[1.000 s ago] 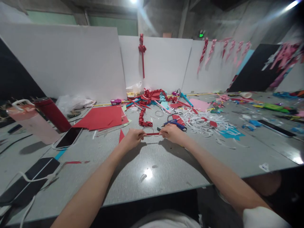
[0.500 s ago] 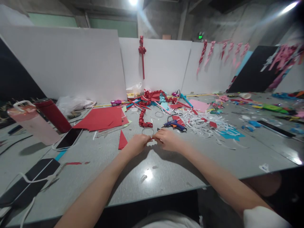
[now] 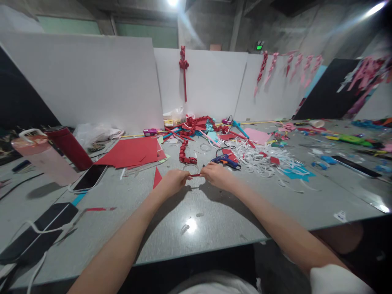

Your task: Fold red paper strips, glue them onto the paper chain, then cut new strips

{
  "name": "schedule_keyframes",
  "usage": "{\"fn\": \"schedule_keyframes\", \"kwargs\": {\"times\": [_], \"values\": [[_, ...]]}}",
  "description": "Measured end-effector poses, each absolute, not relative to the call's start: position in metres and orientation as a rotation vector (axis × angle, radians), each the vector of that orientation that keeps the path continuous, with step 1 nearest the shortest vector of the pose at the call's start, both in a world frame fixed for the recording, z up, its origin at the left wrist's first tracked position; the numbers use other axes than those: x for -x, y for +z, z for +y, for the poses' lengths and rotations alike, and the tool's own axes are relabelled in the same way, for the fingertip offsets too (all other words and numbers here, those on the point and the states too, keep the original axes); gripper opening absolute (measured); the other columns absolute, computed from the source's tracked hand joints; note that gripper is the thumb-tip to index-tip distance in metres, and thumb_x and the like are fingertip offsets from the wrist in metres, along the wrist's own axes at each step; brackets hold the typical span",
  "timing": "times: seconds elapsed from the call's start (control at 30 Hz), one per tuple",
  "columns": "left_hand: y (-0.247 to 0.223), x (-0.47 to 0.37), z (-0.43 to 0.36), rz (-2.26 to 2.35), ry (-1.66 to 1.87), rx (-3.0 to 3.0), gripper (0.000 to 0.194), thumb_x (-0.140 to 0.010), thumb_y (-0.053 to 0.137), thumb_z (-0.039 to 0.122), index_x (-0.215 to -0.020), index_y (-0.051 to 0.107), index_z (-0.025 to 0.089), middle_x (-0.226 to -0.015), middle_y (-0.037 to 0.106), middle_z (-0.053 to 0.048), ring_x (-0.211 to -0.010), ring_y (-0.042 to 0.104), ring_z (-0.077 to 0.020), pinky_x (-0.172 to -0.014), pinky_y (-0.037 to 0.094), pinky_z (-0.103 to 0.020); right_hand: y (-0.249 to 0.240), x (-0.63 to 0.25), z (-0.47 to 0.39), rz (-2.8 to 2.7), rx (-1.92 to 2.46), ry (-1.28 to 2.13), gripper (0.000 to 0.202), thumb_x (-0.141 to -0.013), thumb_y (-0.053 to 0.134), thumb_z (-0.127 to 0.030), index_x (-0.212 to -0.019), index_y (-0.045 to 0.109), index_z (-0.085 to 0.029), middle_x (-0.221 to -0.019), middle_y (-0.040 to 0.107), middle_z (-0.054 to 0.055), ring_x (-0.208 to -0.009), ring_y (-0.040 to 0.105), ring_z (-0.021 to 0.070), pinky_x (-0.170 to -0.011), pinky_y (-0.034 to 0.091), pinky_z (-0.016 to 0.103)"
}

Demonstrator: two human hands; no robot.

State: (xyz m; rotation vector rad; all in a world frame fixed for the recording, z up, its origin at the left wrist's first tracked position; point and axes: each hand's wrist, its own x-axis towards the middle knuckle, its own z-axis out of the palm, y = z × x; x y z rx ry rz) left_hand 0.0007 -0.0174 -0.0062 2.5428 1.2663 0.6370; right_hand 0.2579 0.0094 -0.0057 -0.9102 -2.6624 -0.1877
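Observation:
Between my two hands a narrow red paper strip (image 3: 195, 175) is held just above the table. My left hand (image 3: 175, 181) pinches its left end, and my right hand (image 3: 218, 176) pinches the other. Just beyond the strip lies a thin round ring (image 3: 190, 168). A red paper chain (image 3: 183, 154) rests behind the ring. Close to my right hand is a blue glue gun (image 3: 228, 161). A red paper triangle (image 3: 157, 177) lies left of my left hand, partly covered by it.
Red paper sheets (image 3: 131, 152) lie at left, near a phone (image 3: 91, 177), a red bottle (image 3: 70, 149) and a pink bottle (image 3: 45, 157). White paper strips (image 3: 260, 157) are heaped at right. White panels (image 3: 200, 81) stand behind, one bearing a red paper hanging (image 3: 183, 65).
My hands have moved slightly apart, so a stretch of the red strip now shows between them. My left hand has shifted left and covers more of the red triangle.

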Motion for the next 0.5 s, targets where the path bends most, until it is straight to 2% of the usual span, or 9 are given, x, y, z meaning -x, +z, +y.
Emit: {"fn": "schedule_keyframes", "kwargs": {"times": [0.07, 0.2, 0.33, 0.5], "values": [[-0.006, 0.002, -0.016, 1.286, 0.628, -2.514, 0.029, -0.084, 0.058, 0.002, -0.095, 0.079, 0.019, -0.082, 0.077, -0.008, -0.072, 0.068, -0.022, -0.07, 0.041, -0.029, -0.004, -0.264, 0.012, -2.652, 0.967, -0.173, 0.016, -0.104, 0.059, -0.021, -0.095, 0.072, -0.016, -0.091, 0.075, 0.011, -0.088, 0.066, 0.0223, -0.085, 0.041, 0.031], [-0.007, 0.006, -0.012, 1.263, 0.649, -2.48, 0.02, -0.09, 0.059, 0.01, -0.085, 0.077, 0.019, -0.071, 0.073, -0.006, -0.069, 0.066, -0.0203, -0.067, 0.038, -0.028, -0.001, -0.274, 0.015, -2.579, 1.144, -0.167, 0.034, -0.108, 0.053, -0.034, -0.086, 0.071, -0.016, -0.08, 0.072, 0.009, -0.079, 0.064, 0.0203, -0.072, 0.036, 0.028], [-0.009, 0.008, -0.008, 1.234, 0.695, -2.42, 0.027, -0.098, 0.059, 0.025, -0.077, 0.074, 0.019, -0.066, 0.069, -0.004, -0.061, 0.06, -0.017, -0.065, 0.037, -0.028, 0.004, -0.275, 0.014, -2.585, 1.103, -0.065, 0.036, -0.109, 0.052, -0.03, -0.08, 0.07, -0.016, -0.075, 0.07, 0.007, -0.075, 0.063, 0.0183, -0.07, 0.034, 0.028], [-0.007, 0.014, -0.006, 1.206, 0.765, -2.344, 0.035, -0.101, 0.054, 0.031, -0.074, 0.072, 0.017, -0.063, 0.067, -0.003, -0.056, 0.057, -0.0142, -0.061, 0.037, -0.025, 0.01, -0.281, 0.013, -2.538, 1.084, -0.02, 0.033, -0.107, 0.054, -0.026, -0.079, 0.069, -0.016, -0.073, 0.069, 0.006, -0.068, 0.058, 0.0166, -0.066, 0.031, 0.028]]}}
